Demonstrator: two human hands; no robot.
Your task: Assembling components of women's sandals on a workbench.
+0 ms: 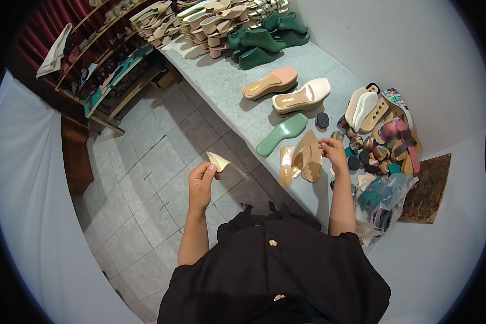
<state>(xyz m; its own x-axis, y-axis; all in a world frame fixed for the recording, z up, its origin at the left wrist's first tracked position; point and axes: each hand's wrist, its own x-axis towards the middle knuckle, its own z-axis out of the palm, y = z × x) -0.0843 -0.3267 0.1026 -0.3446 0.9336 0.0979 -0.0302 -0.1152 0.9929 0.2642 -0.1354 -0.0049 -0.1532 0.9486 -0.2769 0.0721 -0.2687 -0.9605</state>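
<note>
My left hand (201,186), raised over the floor beside the table, pinches a thin, curled cream piece (220,161) between thumb and fingers. Its exact kind does not show. Over the table's near end, my right hand (335,154) is closed at the edge of a tan shoe insole (308,143); its fingertips partly cover the contact. Another tan insole (286,168) with gold print lies just left, and more tan insole material overlaps beneath. A green insole (282,134) rests beyond them, near a small dark round tin (322,121).
Two platform soles, one pink-topped (270,82), one cream (302,97), stand farther up the table (329,67). Green shoe lasts (259,48) and stacked beige soles (216,24) fill its far end. Rolls, scraps and a plastic bag (386,197) crowd the right. Shelves (110,81) stand far left.
</note>
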